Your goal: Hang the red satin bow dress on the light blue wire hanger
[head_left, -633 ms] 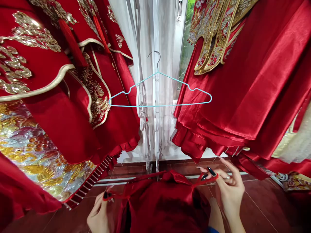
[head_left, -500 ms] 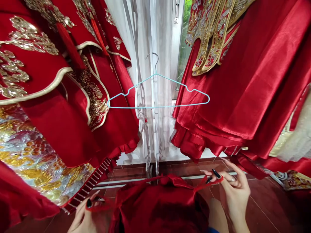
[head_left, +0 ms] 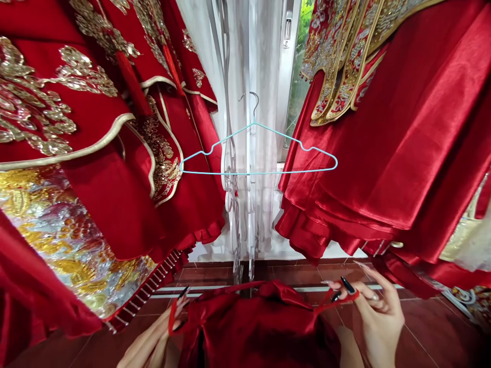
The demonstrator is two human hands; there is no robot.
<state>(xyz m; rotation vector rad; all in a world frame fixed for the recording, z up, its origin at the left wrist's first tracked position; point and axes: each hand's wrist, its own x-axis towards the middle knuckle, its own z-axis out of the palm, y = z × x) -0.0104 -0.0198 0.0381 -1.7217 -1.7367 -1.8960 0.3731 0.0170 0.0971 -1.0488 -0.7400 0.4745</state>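
Now the left hand (head_left: 151, 343) and right hand (head_left: 379, 319) each pinch a strap (head_left: 326, 305) of the red garment (head_left: 261, 329), spread below the blue hanger (head_left: 258, 172), and lifting it there likely needs both straps kept wide.

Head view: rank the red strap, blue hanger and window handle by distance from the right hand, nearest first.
1. The red strap: pinched in the fingers of the right hand, bottom right.
2. The blue hanger: hanging mid-frame, above and left of that hand.
3. The window handle: top centre, beside the sheer curtain, farthest.
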